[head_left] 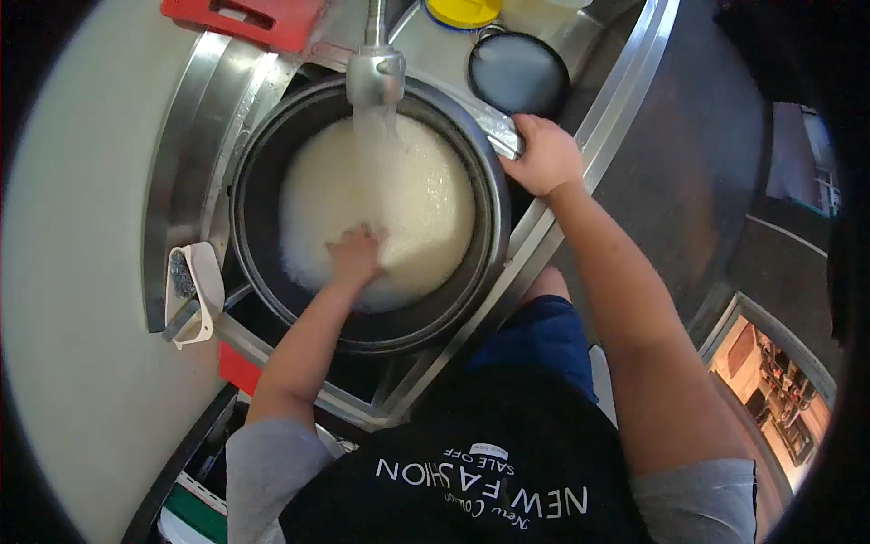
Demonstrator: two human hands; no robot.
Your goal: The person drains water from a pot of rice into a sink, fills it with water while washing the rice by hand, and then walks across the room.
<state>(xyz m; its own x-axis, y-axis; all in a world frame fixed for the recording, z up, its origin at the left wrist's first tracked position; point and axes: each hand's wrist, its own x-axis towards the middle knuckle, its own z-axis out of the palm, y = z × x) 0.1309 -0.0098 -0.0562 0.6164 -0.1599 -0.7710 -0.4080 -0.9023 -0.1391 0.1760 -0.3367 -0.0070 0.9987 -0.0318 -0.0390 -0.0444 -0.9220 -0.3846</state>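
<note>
Rice point(426, 186), apparently, sits undrained under the running tap point(376, 77); left hand point(356, 256) spread open, right hand point(548, 159) clamped on a metal edge point(501, 134).

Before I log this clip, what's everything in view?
Pot: one, dark, centre
Mixture: one, whitish, in pot
Tap: one, silver, running over pot
Sink frame: one, silver, around pot
Round vessel: one, black-rimmed, upper right
Lid: one, yellow, top
Red items: two, upper and lower left
Caddy: one, cream, left of pot
Scourer: one, grey, in caddy
Green item: one, bottom left
Top: one, black-and-grey, bottom
Left hand: one, bare, in mixture
Right hand: one, bare, on frame
</note>
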